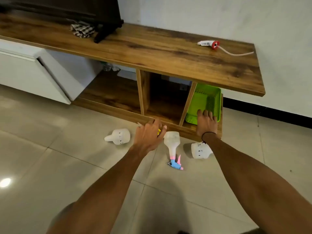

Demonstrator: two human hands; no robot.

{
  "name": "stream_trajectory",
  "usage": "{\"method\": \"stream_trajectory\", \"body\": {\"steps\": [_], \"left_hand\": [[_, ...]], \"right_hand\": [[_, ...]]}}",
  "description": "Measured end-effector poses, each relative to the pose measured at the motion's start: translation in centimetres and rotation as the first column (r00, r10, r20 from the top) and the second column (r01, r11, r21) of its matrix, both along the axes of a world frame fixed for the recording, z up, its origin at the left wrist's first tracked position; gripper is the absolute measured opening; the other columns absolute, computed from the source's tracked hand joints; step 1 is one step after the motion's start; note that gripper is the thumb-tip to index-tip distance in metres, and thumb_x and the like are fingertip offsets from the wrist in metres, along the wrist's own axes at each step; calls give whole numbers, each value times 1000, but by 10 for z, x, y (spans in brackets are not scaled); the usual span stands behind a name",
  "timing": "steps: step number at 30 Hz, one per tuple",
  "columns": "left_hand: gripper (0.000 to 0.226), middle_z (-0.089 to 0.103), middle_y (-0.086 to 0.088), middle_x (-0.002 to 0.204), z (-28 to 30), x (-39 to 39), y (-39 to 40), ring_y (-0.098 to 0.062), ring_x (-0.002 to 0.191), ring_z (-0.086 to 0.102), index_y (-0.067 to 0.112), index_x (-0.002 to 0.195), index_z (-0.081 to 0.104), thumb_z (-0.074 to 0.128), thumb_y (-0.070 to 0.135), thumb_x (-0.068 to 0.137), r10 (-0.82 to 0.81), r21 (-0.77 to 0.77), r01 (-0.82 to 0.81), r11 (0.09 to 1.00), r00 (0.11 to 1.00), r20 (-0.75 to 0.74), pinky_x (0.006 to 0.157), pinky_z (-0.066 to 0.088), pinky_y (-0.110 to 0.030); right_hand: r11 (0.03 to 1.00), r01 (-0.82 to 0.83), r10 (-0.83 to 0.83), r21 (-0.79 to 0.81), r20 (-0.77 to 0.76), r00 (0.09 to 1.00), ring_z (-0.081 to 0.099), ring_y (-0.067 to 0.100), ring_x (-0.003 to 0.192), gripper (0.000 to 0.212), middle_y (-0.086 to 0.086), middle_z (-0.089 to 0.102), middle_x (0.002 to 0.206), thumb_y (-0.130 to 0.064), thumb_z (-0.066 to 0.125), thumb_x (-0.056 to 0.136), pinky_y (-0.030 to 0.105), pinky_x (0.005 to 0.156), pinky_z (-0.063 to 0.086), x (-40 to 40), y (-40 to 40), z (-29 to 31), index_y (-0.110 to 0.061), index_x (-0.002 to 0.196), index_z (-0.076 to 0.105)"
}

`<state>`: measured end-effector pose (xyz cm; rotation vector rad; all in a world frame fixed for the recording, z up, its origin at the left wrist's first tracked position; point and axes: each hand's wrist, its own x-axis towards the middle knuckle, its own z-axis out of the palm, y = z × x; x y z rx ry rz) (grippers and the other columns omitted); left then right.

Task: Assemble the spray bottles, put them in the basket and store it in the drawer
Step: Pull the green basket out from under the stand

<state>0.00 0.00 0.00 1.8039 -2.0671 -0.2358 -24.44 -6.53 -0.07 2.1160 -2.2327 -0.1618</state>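
A green basket [206, 100] sits tilted in the right-hand compartment of the wooden stand. My right hand [206, 123] grips its front rim, fingers hooked over the edge. My left hand [148, 135] is curled round a yellow spray head [159, 132], most of which is hidden by my fingers. On the floor lie a capless white bottle [118, 136], a bottle [172, 141] fitted with a blue and pink sprayer [175, 163], and another white bottle [200, 150] partly behind my right forearm. A red and white spray head [209, 43] with its tube lies on the stand's top.
The wooden stand [152, 51] has open compartments [165, 102] at floor level and a white cabinet [33, 76] to the left. A dark TV base [104, 31] and a checked cloth [82, 30] sit on its top. Tiled floor [67, 166] spreads in front.
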Motion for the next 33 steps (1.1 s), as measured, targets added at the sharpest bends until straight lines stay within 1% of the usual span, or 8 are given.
{"method": "stream_trajectory", "body": {"steps": [4,8,13,16,21,24,27,33], "left_hand": [[39,76,1,103,-3,3,2,-16,83,66,22,114,63,42,55,108,17,76,-17,997,1000,11,74,42,-30],[35,76,1,105,-6,4,3,-14,89,67,22,115,66,50,52,107,27,204,-5,979,994,-107,83,50,-33],[41,71,0,123,-12,-4,16,-17,105,69,22,131,62,63,51,102,89,428,60,902,944,-319,83,52,-31],[60,64,-8,139,-15,-6,25,-20,114,63,23,149,51,70,48,98,175,557,141,818,862,-475,88,52,-32],[111,32,-5,170,-20,-12,56,-32,144,50,29,169,14,82,55,86,241,708,298,640,797,-553,94,58,-41],[98,40,-2,165,-20,-12,73,-27,144,52,29,166,17,78,50,92,356,707,322,630,690,-630,101,60,-51],[71,54,-6,153,-19,1,87,-26,136,60,26,158,29,71,30,101,419,678,319,662,593,-687,95,62,-58],[61,68,-13,129,-23,51,107,-27,121,69,27,157,37,61,10,103,546,715,247,654,500,-673,99,62,-52]], "right_hand": [[997,6,-4,78,-28,1000,56,38,130,56,16,60,134,-1,62,86,52,110,45,0,-12,2,-11,141,55],[997,-1,2,73,-7,1000,64,39,120,40,15,66,120,1,64,85,54,104,51,4,-6,-6,-10,124,67],[994,-70,67,82,38,997,66,43,115,39,17,63,118,1,61,86,51,96,55,12,19,-14,-8,124,64],[993,-65,50,100,149,988,65,46,114,35,20,62,121,-5,61,92,50,90,56,26,31,-10,-8,126,61],[993,-54,11,105,371,929,63,49,116,24,27,65,123,-11,61,95,49,92,53,86,46,7,-2,117,63],[991,-42,-24,124,483,875,64,48,116,23,25,68,120,-10,67,90,46,90,55,130,62,14,-3,112,66],[992,-11,-58,126,534,844,66,45,115,33,23,68,120,-8,71,88,45,87,57,163,79,11,-4,119,61],[975,59,-184,216,621,762,66,43,116,28,19,72,117,-10,71,84,42,87,57,201,94,0,-6,112,67]]}}
